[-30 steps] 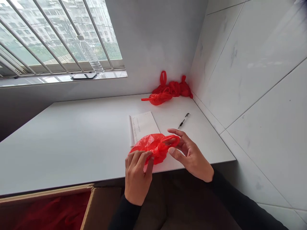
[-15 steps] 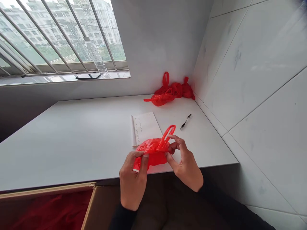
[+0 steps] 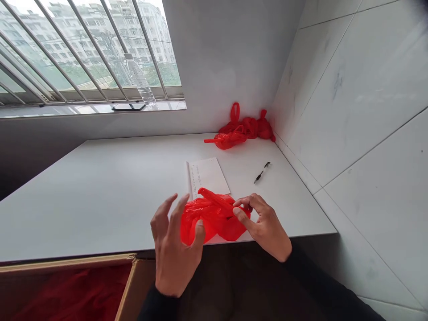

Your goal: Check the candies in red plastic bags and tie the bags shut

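Observation:
A crumpled red plastic bag (image 3: 210, 216) lies at the front edge of the white table, between my two hands. My left hand (image 3: 175, 245) is at the bag's left side with its fingers spread apart, holding nothing. On the other side, my right hand (image 3: 262, 223) pinches a strip of the bag between thumb and fingers. That strip, which looks like a handle, slants up to the left across the bag. Behind the bag lies a notebook (image 3: 210, 174) with rows of small print, its near part covered by the bag.
Several red plastic bags (image 3: 245, 131) are heaped in the back corner. A black-and-clear pen (image 3: 261, 173) rests right of the notebook. A cardboard box (image 3: 125, 290) holding red material stands below the table (image 3: 117, 187). On the sill are a clear bottle (image 3: 142, 82) and a dark phone-like slab (image 3: 128, 107).
My left hand has let go of the bag and opened, moving slightly left. The bag's handle has swung from upright on the right to slanting left, with my right hand on it.

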`<state>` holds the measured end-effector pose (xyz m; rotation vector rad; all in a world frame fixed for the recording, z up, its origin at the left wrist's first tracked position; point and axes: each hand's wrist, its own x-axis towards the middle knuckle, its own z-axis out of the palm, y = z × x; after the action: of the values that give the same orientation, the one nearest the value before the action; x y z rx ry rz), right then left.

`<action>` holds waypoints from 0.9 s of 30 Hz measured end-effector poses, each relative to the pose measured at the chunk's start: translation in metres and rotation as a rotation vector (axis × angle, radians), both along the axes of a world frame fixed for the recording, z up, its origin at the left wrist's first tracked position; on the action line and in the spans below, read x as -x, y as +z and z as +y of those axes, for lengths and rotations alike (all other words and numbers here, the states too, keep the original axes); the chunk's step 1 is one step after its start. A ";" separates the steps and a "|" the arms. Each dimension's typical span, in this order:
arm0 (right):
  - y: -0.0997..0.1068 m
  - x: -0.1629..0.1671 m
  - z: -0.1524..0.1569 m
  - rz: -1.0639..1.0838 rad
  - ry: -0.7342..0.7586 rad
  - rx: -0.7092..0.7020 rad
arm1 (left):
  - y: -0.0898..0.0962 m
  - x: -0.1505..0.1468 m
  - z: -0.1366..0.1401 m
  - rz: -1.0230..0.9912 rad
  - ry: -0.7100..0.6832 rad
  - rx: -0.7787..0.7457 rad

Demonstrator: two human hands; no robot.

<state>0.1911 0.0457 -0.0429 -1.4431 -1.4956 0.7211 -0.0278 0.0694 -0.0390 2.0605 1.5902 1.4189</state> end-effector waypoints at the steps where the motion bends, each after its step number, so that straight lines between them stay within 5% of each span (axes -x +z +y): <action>1: 0.000 0.000 0.000 0.009 0.004 -0.002 | 0.000 -0.002 0.001 0.100 -0.027 -0.042; 4: -0.001 -0.005 0.001 0.069 -0.028 0.019 | -0.001 -0.001 0.006 0.114 -0.035 -0.045; 10: -0.003 -0.022 0.005 0.233 -0.151 0.031 | 0.007 0.025 0.014 -0.200 0.224 0.073; 16: 0.010 -0.009 0.007 0.093 0.033 0.114 | 0.012 0.037 -0.002 -0.358 0.164 0.249; 22: 0.028 -0.003 0.020 -0.019 0.124 0.204 | 0.015 0.006 -0.035 -0.149 0.168 0.157; 27: 0.071 0.010 0.045 0.058 0.166 0.104 | 0.040 -0.002 -0.010 -0.118 0.094 0.213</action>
<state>0.1807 0.0906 0.0281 -1.3737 -1.5653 0.9458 -0.0259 0.0592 0.0008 1.7727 1.7267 1.3087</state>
